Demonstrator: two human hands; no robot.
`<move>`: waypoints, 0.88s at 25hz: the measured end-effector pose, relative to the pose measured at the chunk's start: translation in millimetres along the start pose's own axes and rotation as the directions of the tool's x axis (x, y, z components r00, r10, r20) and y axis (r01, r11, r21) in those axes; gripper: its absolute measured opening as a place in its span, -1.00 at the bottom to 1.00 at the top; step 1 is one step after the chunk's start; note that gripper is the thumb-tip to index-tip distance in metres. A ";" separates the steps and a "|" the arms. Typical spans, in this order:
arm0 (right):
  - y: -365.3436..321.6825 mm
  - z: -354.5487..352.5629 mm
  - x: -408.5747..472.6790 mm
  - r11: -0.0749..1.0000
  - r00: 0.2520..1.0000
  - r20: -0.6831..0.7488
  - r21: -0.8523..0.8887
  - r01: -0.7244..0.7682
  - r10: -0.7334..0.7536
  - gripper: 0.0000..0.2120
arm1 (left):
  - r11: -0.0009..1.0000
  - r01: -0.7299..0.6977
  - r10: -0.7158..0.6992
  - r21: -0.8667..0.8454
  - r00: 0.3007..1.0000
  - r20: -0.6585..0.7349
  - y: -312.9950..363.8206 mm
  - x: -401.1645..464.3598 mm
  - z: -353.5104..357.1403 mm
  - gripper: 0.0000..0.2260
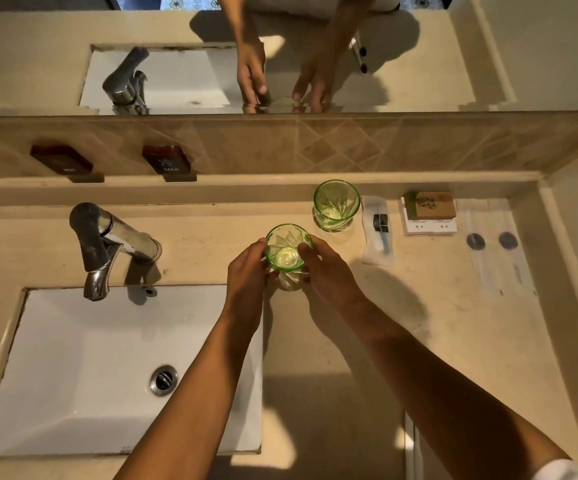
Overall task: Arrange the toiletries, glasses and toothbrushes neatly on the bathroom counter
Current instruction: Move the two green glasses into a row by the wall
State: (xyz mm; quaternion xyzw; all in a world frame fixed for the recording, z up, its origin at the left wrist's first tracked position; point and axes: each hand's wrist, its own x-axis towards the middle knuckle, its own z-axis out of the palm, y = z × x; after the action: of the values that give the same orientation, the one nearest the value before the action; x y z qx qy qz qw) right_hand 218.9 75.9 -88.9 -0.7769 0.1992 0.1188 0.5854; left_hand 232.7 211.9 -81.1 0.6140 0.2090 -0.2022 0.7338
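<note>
Glass (pixel 288 249) is gripped on either side by the left hand (pixel 247 271) and right hand (pixel 329 271), low over the worktop (pixel 401 323) near a second glass (pixel 336 206), presumably to be paired neatly beside it.

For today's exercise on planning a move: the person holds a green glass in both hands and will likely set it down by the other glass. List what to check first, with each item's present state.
1. Grip: left hand and right hand both curl round the held glass: ok.
2. Held glass upright, mouth up: ok.
3. Second glass upright near the back ledge, apart from the held one: ok.
4. Bare counter left of the second glass for setting down: ok.
5. Toothbrush packet lies right of the second glass, out of the path: ok.
6. Whether the held glass rests on the counter or is lifted: cannot tell.
</note>
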 end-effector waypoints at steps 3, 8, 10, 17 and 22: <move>-1.6 3.7 6.0 1.000 1.000 0.006 0.028 -0.003 0.002 -0.55 | 1.000 0.011 -0.011 -0.005 0.999 -0.035 1.4 7.4 0.5 -0.71; -1.7 8.7 17.1 0.956 0.981 -0.031 0.231 -0.179 0.191 -0.37 | 0.998 0.020 -0.031 -0.063 0.984 -0.175 1.7 18.5 2.4 -0.77; 0.8 9.4 14.9 0.926 0.967 -0.084 0.318 -0.201 0.239 -0.80 | 0.995 0.028 -0.053 -0.100 0.964 -0.260 -4.0 17.8 2.2 -0.73; 11.2 23.1 0.2 0.856 0.951 -0.050 0.451 -0.251 0.305 -0.61 | 0.973 0.027 -0.074 -0.231 0.977 -0.201 -21.7 5.1 2.6 -0.77; 2.6 18.6 10.0 0.868 0.969 -0.028 0.452 -0.205 0.244 -0.59 | 0.975 0.001 -0.045 -0.224 0.981 -0.190 -12.0 16.3 7.9 -0.78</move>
State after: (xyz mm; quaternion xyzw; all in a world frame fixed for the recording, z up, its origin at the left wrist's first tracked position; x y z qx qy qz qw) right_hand 227.5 91.4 -100.7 -0.5978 0.3347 0.1044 0.7209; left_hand 240.0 201.4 -98.6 0.5422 0.3081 -0.1251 0.7717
